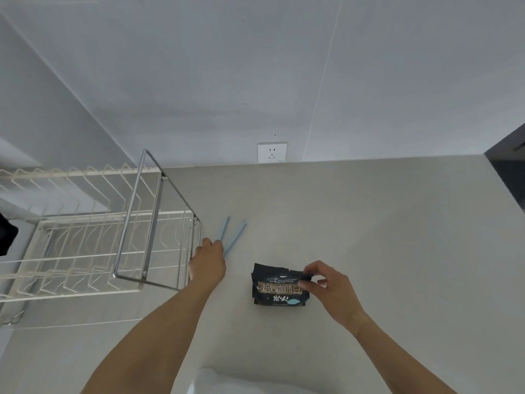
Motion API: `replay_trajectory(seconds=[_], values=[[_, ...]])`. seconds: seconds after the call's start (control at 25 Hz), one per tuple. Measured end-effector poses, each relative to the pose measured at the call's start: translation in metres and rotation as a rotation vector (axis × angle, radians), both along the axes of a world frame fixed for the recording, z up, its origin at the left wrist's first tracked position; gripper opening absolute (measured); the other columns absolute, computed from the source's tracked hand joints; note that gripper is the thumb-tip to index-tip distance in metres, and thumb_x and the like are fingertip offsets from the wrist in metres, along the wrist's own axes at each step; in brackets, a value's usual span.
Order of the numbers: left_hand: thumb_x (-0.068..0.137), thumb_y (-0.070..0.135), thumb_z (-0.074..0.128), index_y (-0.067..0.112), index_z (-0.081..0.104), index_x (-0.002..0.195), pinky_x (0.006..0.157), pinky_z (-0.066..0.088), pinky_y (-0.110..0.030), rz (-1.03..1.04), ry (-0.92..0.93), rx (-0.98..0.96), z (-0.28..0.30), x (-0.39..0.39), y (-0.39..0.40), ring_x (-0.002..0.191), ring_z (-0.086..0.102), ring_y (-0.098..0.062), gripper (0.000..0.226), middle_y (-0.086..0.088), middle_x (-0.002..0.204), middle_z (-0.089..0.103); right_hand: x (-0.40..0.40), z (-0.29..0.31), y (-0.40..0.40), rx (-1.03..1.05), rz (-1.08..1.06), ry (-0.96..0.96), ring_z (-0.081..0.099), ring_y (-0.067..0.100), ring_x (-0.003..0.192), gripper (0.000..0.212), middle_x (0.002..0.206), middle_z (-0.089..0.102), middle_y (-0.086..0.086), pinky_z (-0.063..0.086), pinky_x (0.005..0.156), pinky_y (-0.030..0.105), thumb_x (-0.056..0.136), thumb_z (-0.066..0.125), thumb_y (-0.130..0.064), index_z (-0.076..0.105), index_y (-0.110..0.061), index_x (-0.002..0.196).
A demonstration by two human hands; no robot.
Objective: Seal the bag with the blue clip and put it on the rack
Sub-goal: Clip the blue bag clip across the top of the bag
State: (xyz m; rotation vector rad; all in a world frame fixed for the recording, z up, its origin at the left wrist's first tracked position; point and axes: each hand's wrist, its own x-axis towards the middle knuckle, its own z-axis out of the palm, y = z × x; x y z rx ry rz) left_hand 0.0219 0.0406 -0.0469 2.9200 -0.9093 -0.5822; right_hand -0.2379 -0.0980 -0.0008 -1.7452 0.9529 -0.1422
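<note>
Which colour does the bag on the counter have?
The bag is black with light lettering, shown in the head view.

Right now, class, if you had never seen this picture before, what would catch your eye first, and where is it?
The black bag on the pale counter stands out most, near centre, with the right hand pinching its upper right corner. To its left, the left hand grips the hinged end of the open blue clip, its two arms spread in a V. Further left stands the wire rack.
</note>
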Motion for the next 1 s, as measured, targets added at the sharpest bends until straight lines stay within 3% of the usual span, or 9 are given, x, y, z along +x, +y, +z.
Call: replay_trajectory(seconds=[0.08,0.2,0.32,0.4,0.52,0.72,1.0], values=[[0.093,0.018,0.05,0.012,0.06,0.104,0.065,0.049,-0.037,0.124,0.097,-0.144,0.005,-0.002,0.002,0.085,0.059,-0.03,0.016,-0.012,0.108,0.054,0.002,0.0,-0.001,0.06,-0.049,-0.015,0.07,0.013,0.085,0.019,0.09,0.074,-0.011,0.05,0.072,0.019,0.082,0.075,-0.016,0.064,-0.031,0.077],[0.091,0.022,0.061,0.019,0.063,0.099,0.068,0.057,-0.037,0.295,0.332,-0.587,0.022,-0.019,0.013,0.084,0.064,-0.021,0.008,-0.008,0.108,0.06,0.001,-0.001,-0.001,0.109,-0.087,-0.052,0.069,0.002,0.087,0.012,0.087,0.076,-0.008,0.049,0.068,0.007,0.081,0.077,-0.015,0.068,-0.022,0.08],[0.086,0.021,0.069,0.035,0.062,0.091,0.067,0.055,-0.015,0.08,0.309,-0.795,0.049,-0.038,0.043,0.089,0.065,-0.006,0.017,0.011,0.104,0.061,-0.001,0.0,0.001,0.149,-0.102,-0.082,0.068,-0.001,0.082,0.007,0.08,0.076,-0.01,0.046,0.068,0.005,0.081,0.077,-0.016,0.071,-0.02,0.081],[0.085,0.02,0.07,0.034,0.062,0.093,0.066,0.054,-0.011,-0.157,0.237,-0.784,0.063,-0.046,0.065,0.091,0.064,-0.006,0.018,0.015,0.106,0.058,-0.001,0.0,0.002,0.188,-0.127,-0.102,0.069,0.003,0.08,0.004,0.081,0.077,-0.007,0.046,0.07,0.011,0.082,0.076,-0.017,0.073,-0.019,0.083],[0.085,0.02,0.07,0.028,0.064,0.094,0.067,0.058,-0.02,-0.33,0.109,-0.648,0.072,-0.051,0.083,0.085,0.062,-0.002,0.014,0.015,0.107,0.059,-0.002,0.001,0.005,0.239,-0.168,-0.134,0.07,0.009,0.08,0.003,0.086,0.079,0.0,0.048,0.075,0.02,0.083,0.075,-0.016,0.074,-0.016,0.086],[0.087,0.024,0.067,0.031,0.062,0.095,0.063,0.057,-0.024,-0.436,0.048,-0.573,0.08,-0.052,0.064,0.078,0.056,0.0,0.011,0.016,0.109,0.059,-0.005,0.002,0.01,0.269,-0.198,-0.148,0.07,0.005,0.076,0.006,0.084,0.08,-0.002,0.047,0.073,0.02,0.084,0.074,-0.012,0.075,-0.017,0.088],[0.086,0.021,0.068,0.028,0.065,0.095,0.073,0.057,-0.024,-0.407,0.188,-0.656,0.081,-0.063,0.045,0.086,0.061,-0.003,0.012,0.016,0.109,0.064,-0.009,0.001,0.013,0.31,-0.245,-0.146,0.065,-0.007,0.064,0.013,0.072,0.077,-0.014,0.049,0.061,0.011,0.086,0.071,-0.008,0.075,-0.021,0.085]])
